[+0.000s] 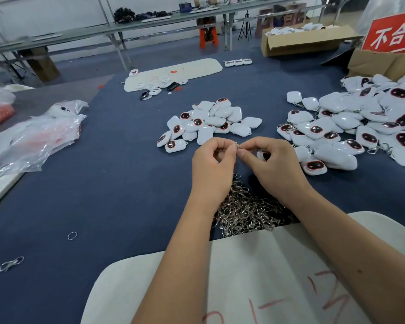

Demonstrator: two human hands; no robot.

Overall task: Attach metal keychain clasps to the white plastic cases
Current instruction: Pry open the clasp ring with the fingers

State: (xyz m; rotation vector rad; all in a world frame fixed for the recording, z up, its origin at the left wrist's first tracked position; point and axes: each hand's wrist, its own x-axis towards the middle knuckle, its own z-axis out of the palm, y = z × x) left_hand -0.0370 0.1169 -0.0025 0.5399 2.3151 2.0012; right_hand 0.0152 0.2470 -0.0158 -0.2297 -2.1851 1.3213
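Two hands meet above the clasp pile [246, 206]: left hand [212, 164] and right hand [270, 160] both pinch one small metal clasp [237, 146]. White case [262, 155] tucked in right fingers; case heap [208, 123] beyond.

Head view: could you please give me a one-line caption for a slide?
Both hands, left hand and right hand, pinch a small metal keychain clasp above a heap of silver clasps, between piles of white plastic cases.

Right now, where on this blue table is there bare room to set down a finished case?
Bare blue felt lies left of the hands, between the crumpled clear plastic bags and the middle heap of white plastic cases; only a small loose metal ring lies nearer. The right side is crowded with the big case pile.
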